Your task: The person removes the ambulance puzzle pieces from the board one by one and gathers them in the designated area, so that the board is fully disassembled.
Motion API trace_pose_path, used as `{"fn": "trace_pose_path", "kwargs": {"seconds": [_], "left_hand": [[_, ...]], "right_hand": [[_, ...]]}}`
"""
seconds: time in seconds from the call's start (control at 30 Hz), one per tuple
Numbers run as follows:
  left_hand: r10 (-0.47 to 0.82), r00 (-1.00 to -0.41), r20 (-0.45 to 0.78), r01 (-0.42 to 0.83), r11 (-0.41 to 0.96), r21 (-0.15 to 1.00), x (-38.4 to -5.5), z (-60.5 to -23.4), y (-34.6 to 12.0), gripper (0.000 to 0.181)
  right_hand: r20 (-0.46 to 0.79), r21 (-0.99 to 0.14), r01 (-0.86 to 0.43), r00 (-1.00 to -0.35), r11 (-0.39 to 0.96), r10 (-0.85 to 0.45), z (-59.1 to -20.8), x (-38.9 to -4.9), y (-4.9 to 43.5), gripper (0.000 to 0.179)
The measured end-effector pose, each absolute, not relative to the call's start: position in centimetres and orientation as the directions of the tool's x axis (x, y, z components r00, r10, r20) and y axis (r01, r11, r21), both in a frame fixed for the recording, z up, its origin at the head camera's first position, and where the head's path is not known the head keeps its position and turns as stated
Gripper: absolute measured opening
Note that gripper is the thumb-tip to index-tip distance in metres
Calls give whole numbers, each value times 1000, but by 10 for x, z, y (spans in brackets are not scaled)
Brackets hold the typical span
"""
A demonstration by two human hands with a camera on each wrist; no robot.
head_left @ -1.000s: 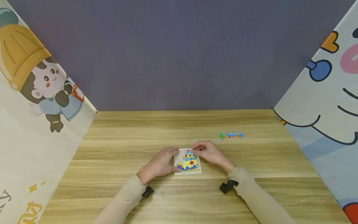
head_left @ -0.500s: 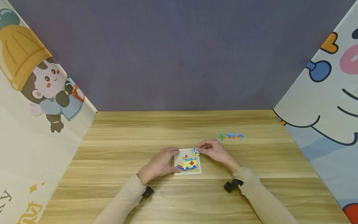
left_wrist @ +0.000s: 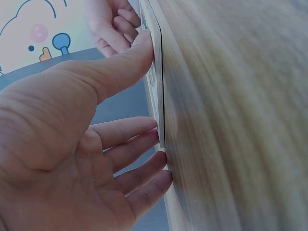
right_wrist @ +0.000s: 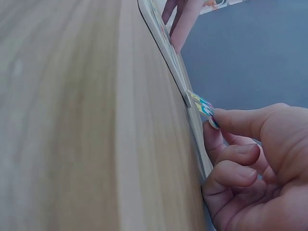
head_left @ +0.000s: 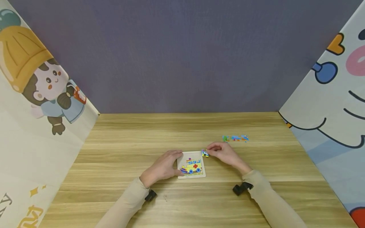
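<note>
A square puzzle board [head_left: 191, 175] with a pale rim lies on the table. In it, joined pieces show a yellow ambulance [head_left: 195, 166], and its upper part is bare wood. My left hand [head_left: 161, 166] rests along the board's left side. In the left wrist view its thumb [left_wrist: 127, 62] lies on the rim, and the fairly straight fingers [left_wrist: 137, 144] touch the edge and tabletop. Between thumb and index finger, my right hand [head_left: 223, 153] pinches a small blue, yellow and white puzzle piece [head_left: 205, 153]. That piece is tilted, just beyond the board's upper right corner.
Several loose puzzle pieces [head_left: 235, 138], mostly blue with some green and orange, lie in a row behind my right hand. The wooden table [head_left: 128, 133] ends at a dark upright panel [head_left: 182, 63], with printed cartoon panels on both sides.
My right hand has drawn the pinched puzzle piece rightward, from over the board's upper part to outside its right corner. The left hand and the board have stayed put.
</note>
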State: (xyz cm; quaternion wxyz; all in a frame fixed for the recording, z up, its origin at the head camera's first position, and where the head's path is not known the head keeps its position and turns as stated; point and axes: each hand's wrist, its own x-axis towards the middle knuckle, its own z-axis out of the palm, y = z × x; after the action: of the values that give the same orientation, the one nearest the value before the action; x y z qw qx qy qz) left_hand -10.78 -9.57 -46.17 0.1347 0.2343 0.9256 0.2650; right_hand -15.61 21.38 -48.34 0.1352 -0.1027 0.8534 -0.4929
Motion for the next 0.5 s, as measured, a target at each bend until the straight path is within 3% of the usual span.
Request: {"fn": "trace_pose_path", "kwargs": {"seconds": [0.5], "left_hand": [[508, -853, -118, 371, 749, 549, -108, -463, -96, 81]], "right_hand": [[-105, -860, -48, -958, 508, -268, -483, -161, 234, 26]]}}
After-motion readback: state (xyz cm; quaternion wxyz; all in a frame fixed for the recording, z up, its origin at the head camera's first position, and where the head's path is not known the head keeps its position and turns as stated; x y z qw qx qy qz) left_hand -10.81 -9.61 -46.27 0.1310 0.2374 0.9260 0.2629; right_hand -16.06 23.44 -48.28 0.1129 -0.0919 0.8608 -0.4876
